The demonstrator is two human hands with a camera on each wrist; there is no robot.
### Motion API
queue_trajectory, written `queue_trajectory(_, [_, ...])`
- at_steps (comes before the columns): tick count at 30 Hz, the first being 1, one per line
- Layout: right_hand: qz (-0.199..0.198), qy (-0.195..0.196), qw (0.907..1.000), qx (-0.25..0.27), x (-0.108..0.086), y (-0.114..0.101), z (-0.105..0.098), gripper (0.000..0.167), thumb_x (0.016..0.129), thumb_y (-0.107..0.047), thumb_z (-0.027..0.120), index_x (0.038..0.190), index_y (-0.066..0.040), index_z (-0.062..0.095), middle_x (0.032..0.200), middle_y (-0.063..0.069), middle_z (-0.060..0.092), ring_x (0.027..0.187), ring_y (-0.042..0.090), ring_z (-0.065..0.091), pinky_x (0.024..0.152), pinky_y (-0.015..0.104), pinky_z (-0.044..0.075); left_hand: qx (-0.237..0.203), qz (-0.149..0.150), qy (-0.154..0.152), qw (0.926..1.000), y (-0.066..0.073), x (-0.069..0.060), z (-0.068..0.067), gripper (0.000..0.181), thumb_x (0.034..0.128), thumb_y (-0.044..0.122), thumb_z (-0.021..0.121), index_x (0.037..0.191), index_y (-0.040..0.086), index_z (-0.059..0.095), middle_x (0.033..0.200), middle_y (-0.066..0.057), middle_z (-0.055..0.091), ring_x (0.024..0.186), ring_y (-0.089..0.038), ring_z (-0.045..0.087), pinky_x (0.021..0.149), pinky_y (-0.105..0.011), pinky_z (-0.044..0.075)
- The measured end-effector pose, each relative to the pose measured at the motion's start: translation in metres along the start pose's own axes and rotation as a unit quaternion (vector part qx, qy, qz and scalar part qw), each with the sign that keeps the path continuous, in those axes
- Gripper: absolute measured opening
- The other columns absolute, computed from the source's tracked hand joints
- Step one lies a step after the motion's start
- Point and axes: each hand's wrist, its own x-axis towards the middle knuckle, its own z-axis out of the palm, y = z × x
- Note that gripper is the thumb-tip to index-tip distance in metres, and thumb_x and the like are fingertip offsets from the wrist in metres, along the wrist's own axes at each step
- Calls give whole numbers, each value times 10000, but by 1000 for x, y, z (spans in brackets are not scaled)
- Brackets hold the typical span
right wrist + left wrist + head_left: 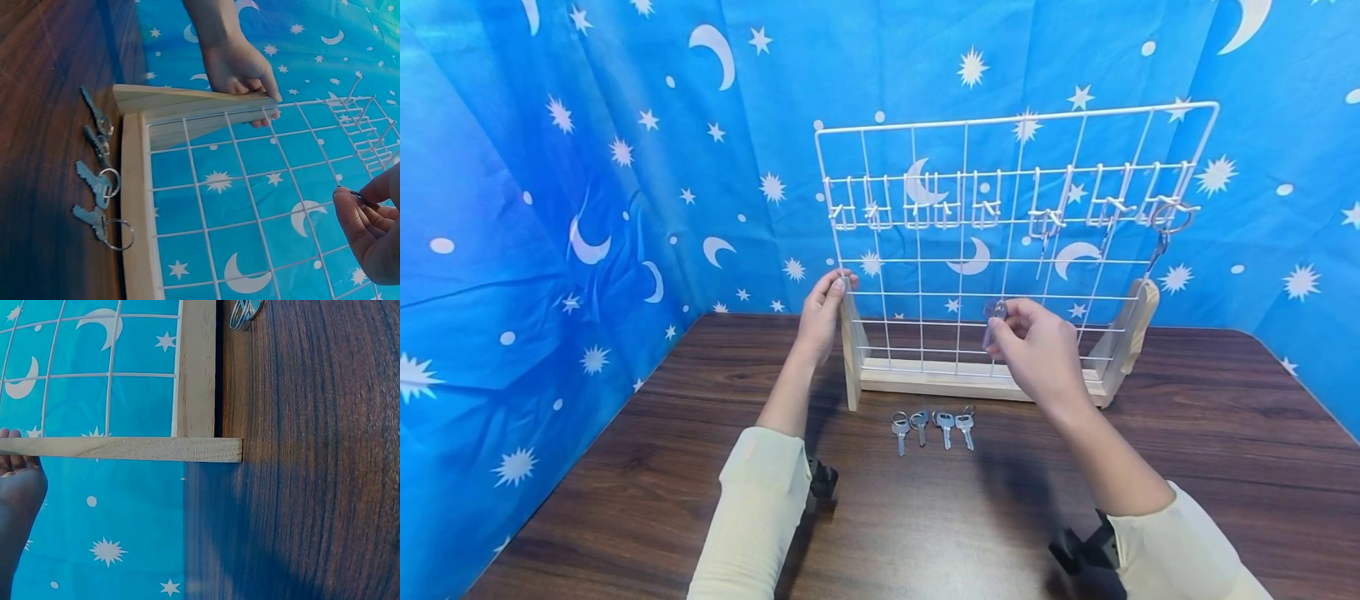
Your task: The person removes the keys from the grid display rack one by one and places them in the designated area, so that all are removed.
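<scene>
A white wire grid rack (966, 133) stands upright in a wooden base (940, 385). The left hand (822, 317) grips the top of the rack's left wooden side piece (125, 448); the right wrist view shows its thumb and fingers on either side. In front of the grid, the right hand (1045, 350) pinches a key (988, 335) between thumb and fingertips. Keys on rings hang from hooks at the grid's right part, one of them a key (1159, 250) at the far right. Several more keys with rings (100, 184) lie on the table before the base.
Several white hooks (985, 208) line the upper grid, the left ones without keys. The dark wooden table (880, 517) lies beneath, and a blue cloth with moons and stars (625, 83) hangs behind and at the left.
</scene>
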Motion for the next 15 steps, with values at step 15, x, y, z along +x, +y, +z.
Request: queue_trajectory(15, [288, -578, 9979, -61, -9, 21, 3, 129, 915, -105, 553, 939, 9, 608, 741, 80, 658, 648, 173, 659, 561, 218, 526, 50, -86, 3, 10000, 2, -1, 0, 358, 1011, 181, 374, 1262, -60, 459, 1211, -214, 539, 1170, -249, 481, 1016, -345, 336])
